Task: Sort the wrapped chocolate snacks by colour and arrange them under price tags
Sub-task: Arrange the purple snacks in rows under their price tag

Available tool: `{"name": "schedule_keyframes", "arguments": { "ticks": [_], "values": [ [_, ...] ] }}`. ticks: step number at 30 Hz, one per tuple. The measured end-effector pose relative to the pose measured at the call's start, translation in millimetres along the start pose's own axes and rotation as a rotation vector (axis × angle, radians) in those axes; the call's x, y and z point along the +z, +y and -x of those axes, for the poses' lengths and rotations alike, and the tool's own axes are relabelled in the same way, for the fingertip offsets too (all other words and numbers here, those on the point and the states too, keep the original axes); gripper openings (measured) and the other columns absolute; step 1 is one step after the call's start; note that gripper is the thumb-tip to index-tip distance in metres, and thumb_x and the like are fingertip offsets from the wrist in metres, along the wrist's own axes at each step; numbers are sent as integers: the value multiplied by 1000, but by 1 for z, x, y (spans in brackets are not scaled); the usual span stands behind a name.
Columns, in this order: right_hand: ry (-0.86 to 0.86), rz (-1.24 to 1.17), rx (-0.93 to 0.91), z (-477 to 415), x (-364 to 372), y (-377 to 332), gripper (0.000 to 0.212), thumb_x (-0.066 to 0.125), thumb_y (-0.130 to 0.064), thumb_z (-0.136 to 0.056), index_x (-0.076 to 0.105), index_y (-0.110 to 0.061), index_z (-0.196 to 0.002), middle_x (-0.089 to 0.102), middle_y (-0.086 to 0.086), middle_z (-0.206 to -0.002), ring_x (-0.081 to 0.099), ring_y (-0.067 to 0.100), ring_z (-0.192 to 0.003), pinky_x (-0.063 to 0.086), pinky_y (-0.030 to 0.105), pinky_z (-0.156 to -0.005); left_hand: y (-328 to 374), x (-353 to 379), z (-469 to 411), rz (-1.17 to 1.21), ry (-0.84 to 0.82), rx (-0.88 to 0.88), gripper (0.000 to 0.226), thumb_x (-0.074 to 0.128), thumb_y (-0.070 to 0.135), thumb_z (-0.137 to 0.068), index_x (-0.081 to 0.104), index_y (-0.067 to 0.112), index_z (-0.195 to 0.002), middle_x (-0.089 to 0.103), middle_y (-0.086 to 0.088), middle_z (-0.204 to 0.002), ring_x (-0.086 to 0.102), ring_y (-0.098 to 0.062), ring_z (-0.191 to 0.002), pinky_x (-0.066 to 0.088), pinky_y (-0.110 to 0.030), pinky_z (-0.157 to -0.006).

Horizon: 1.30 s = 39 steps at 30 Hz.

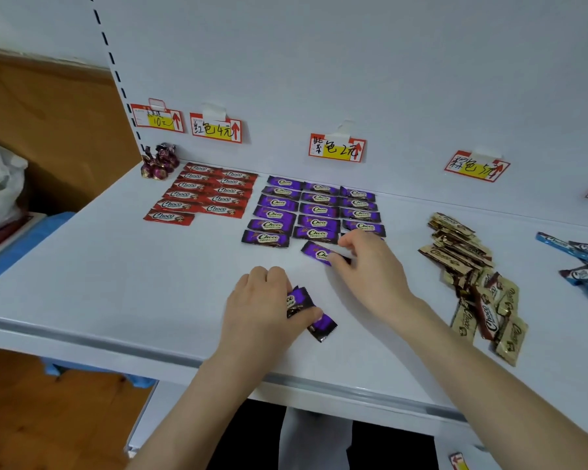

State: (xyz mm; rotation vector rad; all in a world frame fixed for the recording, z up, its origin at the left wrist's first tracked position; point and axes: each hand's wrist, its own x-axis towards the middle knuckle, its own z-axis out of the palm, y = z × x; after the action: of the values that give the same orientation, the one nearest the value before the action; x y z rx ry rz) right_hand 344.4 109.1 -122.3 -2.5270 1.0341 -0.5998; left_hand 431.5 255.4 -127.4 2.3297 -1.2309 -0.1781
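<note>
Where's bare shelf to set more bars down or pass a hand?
Widest: front-left shelf, between the red bars and the front edge, left of the left hand. Also the strip between the purple grid and the beige pile. Crowded: before the grid around the right hand, and the right end by the blue wrappers.

A white shelf point(82, 266) with a pale back panel point(353, 62) and slotted upright point(118, 76) — brown wall point(48, 130) at left, wooden floor point(48, 418) below.

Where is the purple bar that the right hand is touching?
Head view, centre: the purple bar lies tilted on the shelf just in front of the purple rows, below the 2-yuan price tag, with the right hand pinching its right end.
</note>
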Motion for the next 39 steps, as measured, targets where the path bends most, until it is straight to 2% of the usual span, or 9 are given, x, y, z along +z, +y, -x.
{"name": "schedule_keyframes", "arguments": {
  "ticks": [2,4,9,14,17,19,31,37,39],
  "values": [
    [29,40,-75,5,-2,-1,24,53,-26,-92,59,-14,-111,57,1,-110,49,19,-106,40,27,-75,-2,1,2,51,32,37,42,63,54,-78,40,21,-93,44,6,-91,41,-13,-85,30,-21,-69],
    [-14,55,-145,10,-2,-2,27,49,-26,-93,60,-15,-115,57,2,-112,48,18,-107,40,26,-79,-2,3,4,100,66,80,39,63,50,-80,42,21,-94,47,6,-91,45,-14,-87,31,-21,-71],
    [-82,94,-248,13,4,-8,27,44,-24,-96,64,-14,-112,57,3,-111,47,19,-103,44,33,-79,-7,11,5,18,115,154,54,53,53,-86,48,19,-127,53,2,-111,47,-16,-105,30,-21,-86],
    [-41,89,-273,9,8,-9,23,48,-20,-95,67,-11,-105,61,4,-107,51,21,-99,44,32,-76,-6,10,8,32,187,233,37,67,40,-82,63,9,-102,58,-7,-95,52,-26,-88,39,-31,-78],
    [-19,80,-274,8,11,-9,23,49,-19,-94,68,-11,-104,62,4,-105,53,23,-97,43,32,-75,-6,11,9,39,227,261,33,82,25,-68,63,2,-81,60,-12,-76,56,-31,-67,48,-40,-60],
    [-3,85,-279,8,13,-11,23,50,-18,-93,68,-10,-104,63,6,-104,54,25,-96,45,33,-74,-5,10,10,43,250,267,34,85,22,-64,60,2,-76,59,-11,-70,55,-30,-60,48,-40,-52],
    [15,91,-273,7,19,-10,21,50,-16,-92,69,-11,-99,64,6,-102,54,23,-93,46,34,-74,-4,10,15,72,295,319,39,89,14,-57,58,2,-77,57,-7,-59,51,-26,-48,44,-26,-47],
    [7,92,-256,6,22,-9,25,47,-19,-94,68,-13,-107,62,5,-109,52,21,-100,41,29,-78,-6,9,18,76,295,338,40,88,11,-57,58,3,-82,61,-3,-60,56,-22,-47,36,-19,-41],
    [-3,85,-239,6,23,-8,27,46,-20,-95,67,-14,-110,61,4,-113,50,20,-104,38,26,-80,-3,6,19,114,280,325,37,85,13,-64,57,5,-87,61,-1,-64,53,-19,-48,35,-21,-43]
  ]
}}
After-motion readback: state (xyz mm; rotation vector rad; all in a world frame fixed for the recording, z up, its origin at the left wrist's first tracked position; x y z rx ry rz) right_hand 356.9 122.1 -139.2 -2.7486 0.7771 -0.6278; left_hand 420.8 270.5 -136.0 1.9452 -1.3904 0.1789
